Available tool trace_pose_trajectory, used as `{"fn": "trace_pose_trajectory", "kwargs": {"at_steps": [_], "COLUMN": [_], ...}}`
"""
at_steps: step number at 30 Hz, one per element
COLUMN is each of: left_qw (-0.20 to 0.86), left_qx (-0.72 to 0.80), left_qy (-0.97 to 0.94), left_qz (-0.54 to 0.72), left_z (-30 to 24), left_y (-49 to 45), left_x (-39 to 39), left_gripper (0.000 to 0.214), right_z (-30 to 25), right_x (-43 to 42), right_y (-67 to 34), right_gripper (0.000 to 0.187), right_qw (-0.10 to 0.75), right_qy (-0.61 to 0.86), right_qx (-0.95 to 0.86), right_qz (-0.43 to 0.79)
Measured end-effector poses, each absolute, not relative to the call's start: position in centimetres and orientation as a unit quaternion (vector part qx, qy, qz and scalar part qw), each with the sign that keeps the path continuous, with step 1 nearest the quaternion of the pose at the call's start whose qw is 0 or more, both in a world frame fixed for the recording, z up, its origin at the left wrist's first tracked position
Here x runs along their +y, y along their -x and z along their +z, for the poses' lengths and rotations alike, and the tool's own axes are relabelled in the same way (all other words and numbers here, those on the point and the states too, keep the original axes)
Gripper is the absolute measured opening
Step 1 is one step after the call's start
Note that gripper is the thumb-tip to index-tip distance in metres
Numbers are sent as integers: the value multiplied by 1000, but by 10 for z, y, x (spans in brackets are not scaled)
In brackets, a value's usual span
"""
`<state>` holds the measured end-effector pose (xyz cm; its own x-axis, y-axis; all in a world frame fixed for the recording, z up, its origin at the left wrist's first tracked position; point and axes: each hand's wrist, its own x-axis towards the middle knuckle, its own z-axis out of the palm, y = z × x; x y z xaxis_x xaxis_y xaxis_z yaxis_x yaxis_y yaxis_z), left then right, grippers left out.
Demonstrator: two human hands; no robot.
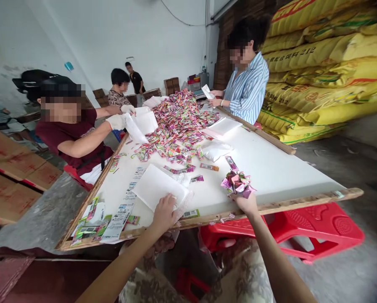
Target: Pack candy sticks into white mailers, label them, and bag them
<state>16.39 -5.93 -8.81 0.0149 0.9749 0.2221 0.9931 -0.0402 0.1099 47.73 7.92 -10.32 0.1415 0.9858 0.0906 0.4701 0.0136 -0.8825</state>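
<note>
My left hand (pixel 164 211) is at the near edge of a stack of flat white plastic bags (pixel 158 185), its fingers closed on the bag edge at the stack's right corner. My right hand (pixel 246 204) grips a bunch of small pink, purple and green candy-like packets (pixel 238 184) just above the table's near edge. A few loose packets lie between my hands, among them an orange one (pixel 210 167). Farther back a large heap of similar packets (pixel 178 122) covers the middle of the table.
The white table (pixel 289 168) has a raised wooden rim. Printed label sheets (pixel 120 221) and packets lie at its near left corner. Co-workers stand or sit along both sides, one in white gloves (pixel 116 122) handling white bags. Red plastic stools (pixel 320 231) stand below; yellow sacks (pixel 327 80) are piled at right.
</note>
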Motion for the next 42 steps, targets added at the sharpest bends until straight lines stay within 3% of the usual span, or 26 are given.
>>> {"fn": "trace_pose_trajectory", "kwargs": {"at_steps": [10, 14, 18, 23, 32, 34, 39, 42], "left_qw": [62, 18, -47, -77, -96, -93, -70, -40], "left_qx": [-725, -695, -683, -696, -654, -656, -670, -679], "left_qy": [665, 688, 678, 616, 633, 620, 586, 591], "left_qz": [-168, -205, -266, -361, -403, -420, -450, -434], "left_z": [-84, -97, -110, -108, -91, -87, -75, -70], "left_y": [-192, -205, -203, -192, -201, -202, -198, -195], "left_x": [53, 43, 28, 27, -4, -5, 9, 16], "left_gripper": [36, 20, 18, 30, 10, 11, 16, 15], "right_z": [-93, -79, -66, -68, -57, -57, -68, -73], "right_x": [52, 41, 42, 57, 93, 87, 50, 29], "right_y": [-451, -438, -421, -395, -372, -364, -338, -325], "right_gripper": [43, 51, 56, 52, 20, 22, 49, 51], "right_qw": [422, 361, 256, 124, 53, 60, 107, 110], "right_qy": [501, 397, 320, 415, 519, 542, 607, 622], "right_qx": [-648, -743, -850, -851, -774, -770, -760, -761], "right_qz": [388, 400, 331, 296, 358, 330, 206, 145]}}
